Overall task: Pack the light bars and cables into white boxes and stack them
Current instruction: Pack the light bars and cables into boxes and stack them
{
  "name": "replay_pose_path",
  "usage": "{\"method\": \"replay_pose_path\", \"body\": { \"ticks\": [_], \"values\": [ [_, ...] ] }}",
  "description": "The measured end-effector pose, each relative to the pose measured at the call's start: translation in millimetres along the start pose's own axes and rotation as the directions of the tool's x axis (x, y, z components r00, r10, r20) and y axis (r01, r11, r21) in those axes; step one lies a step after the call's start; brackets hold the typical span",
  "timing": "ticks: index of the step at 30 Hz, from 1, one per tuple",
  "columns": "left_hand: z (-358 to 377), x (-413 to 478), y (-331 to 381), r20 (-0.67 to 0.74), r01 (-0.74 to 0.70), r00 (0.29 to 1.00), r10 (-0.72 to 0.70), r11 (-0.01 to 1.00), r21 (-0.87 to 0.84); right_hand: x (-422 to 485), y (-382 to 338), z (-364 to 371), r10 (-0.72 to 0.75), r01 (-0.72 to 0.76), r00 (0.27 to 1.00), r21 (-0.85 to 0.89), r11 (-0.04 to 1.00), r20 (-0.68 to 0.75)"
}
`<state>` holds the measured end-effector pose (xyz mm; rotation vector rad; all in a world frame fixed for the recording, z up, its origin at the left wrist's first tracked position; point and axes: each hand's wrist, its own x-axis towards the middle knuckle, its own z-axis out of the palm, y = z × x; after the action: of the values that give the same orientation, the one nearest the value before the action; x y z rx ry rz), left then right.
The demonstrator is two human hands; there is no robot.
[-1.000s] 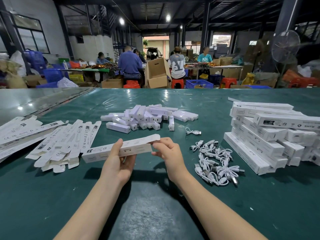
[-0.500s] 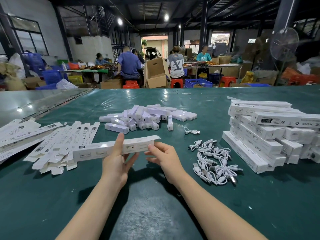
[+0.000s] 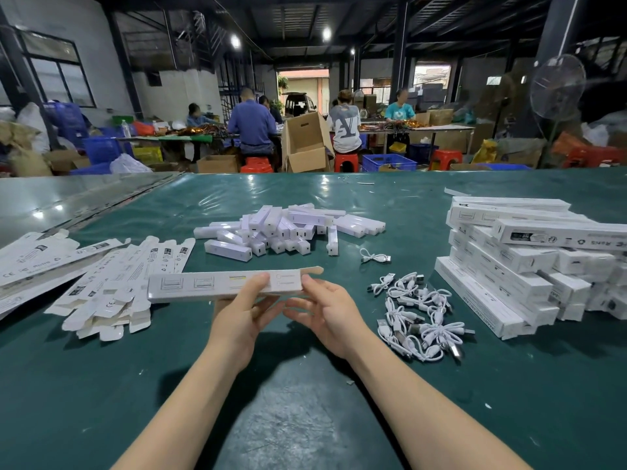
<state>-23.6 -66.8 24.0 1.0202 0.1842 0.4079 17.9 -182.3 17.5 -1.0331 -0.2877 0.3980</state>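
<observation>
Flat blanks (image 3: pixel 112 286) fan out at the left. Just beside them the box (image 3: pixel 203 284) is held above the table (image 3: pixel 101 385). It is thin card, so probably light and easily crushed, and best held mid-length by its edges. It is long, slim and white, with line drawings on its face and a brown flap open at the right end. The left hand (image 3: pixel 241 317) grips it, thumb on the face. The right hand (image 3: pixel 325 310) is loosely spread — one fingertip at the flap end. Bars (image 3: pixel 288 228), cables (image 3: pixel 417 313) and the stack (image 3: pixel 509 266) lie beyond and to the right.

Left hand (image 3: pixel 239 315) gripping box (image 3: pixel 190 284), right hand (image 3: pixel 327 312) relaxed
</observation>
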Motion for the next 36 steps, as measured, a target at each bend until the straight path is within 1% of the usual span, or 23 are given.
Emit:
{"method": "replay_pose_path", "body": {
  "ticks": [2,4,6,8,11,15,16,18,20,21,24,25,26,28,30,31,33,35,36],
  "values": [
    [-0.5,0.8,-2.1,0.011,0.040,0.999,-0.040,0.999,-0.016,0.7,3.6,2.0,-0.073,0.067,0.996,-0.101,0.993,-0.055],
    [-1.7,1.9,-4.5,0.023,0.085,0.996,-0.084,0.996,-0.033,1.2,7.6,3.6,-0.171,0.147,0.976,-0.170,0.974,-0.135],
    [-2.0,2.7,-7.2,0.019,0.099,0.995,-0.099,0.995,-0.029,0.8,8.7,2.9,-0.247,0.206,0.941,-0.185,0.961,-0.233],
    [-1.4,2.9,-9.9,0.003,0.083,0.997,-0.083,0.996,0.012,1.5,8.6,-0.4,-0.286,0.239,0.915,-0.188,0.952,-0.284],
    [-0.9,2.5,-12.7,0.004,0.070,0.998,-0.070,0.997,0.041,3.1,8.8,-2.4,-0.279,0.228,0.921,-0.203,0.952,-0.273],
    [-0.7,3.2,-11.1,-0.058,0.094,0.994,-0.094,0.996,-0.014,4.2,9.1,0.3,-0.253,0.190,0.936,-0.251,0.949,-0.246],
    [-0.5,3.2,-10.2,-0.070,0.097,0.993,-0.099,0.995,-0.030,4.0,9.5,0.7,-0.258,0.188,0.933,-0.274,0.943,-0.250],
    [-0.2,3.1,-8.3,-0.082,0.103,0.991,-0.108,0.993,-0.057,3.9,9.2,0.4,-0.291,0.174,0.922,-0.397,0.901,-0.257],
    [-0.3,2.5,-6.6,-0.092,0.107,0.989,-0.114,0.992,-0.071,3.4,8.4,0.7,-0.312,0.165,0.919,-0.486,0.858,-0.240],
    [-0.2,2.2,-5.8,-0.096,0.103,0.989,-0.109,0.992,-0.069,2.4,8.1,1.8,-0.298,0.160,0.926,-0.478,0.864,-0.230],
    [1.4,0.8,-4.0,-0.078,0.082,0.993,-0.086,0.995,-0.051,-1.1,8.1,5.1,-0.235,0.160,0.959,-0.380,0.911,-0.161],
    [1.5,0.5,-4.1,-0.070,0.079,0.994,-0.082,0.996,-0.045,-2.2,8.2,5.9,-0.233,0.164,0.963,-0.387,0.907,-0.139],
    [1.7,0.6,-4.6,-0.067,0.080,0.994,-0.082,0.996,-0.032,-2.9,8.8,6.4,-0.236,0.170,0.965,-0.408,0.897,-0.116],
    [1.4,0.6,-6.2,-0.079,0.073,0.994,-0.071,0.997,0.016,-4.6,10.2,8.0,-0.245,0.176,0.967,-0.512,0.841,-0.071],
    [2.0,0.5,-7.7,-0.088,0.025,0.996,-0.018,0.996,0.084,-6.1,11.2,10.7,-0.230,0.175,0.973,-0.590,0.788,-0.019],
    [3.0,0.3,-7.6,-0.091,-0.007,0.996,0.018,0.993,0.117,-7.1,11.3,12.2,-0.204,0.174,0.979,-0.580,0.796,0.013],
    [5.7,-0.2,-6.2,-0.116,-0.050,0.991,0.068,0.987,0.156,-8.1,10.4,13.8,-0.130,0.160,0.987,-0.481,0.862,0.095],
    [6.8,0.1,-4.9,-0.159,-0.061,0.983,0.088,0.985,0.162,-8.4,8.3,14.1,-0.064,0.127,0.982,-0.374,0.919,0.176],
    [7.0,0.2,-4.7,-0.179,-0.060,0.980,0.090,0.985,0.163,-8.4,7.9,13.7,-0.039,0.110,0.978,-0.350,0.930,0.203]
  ]
}}
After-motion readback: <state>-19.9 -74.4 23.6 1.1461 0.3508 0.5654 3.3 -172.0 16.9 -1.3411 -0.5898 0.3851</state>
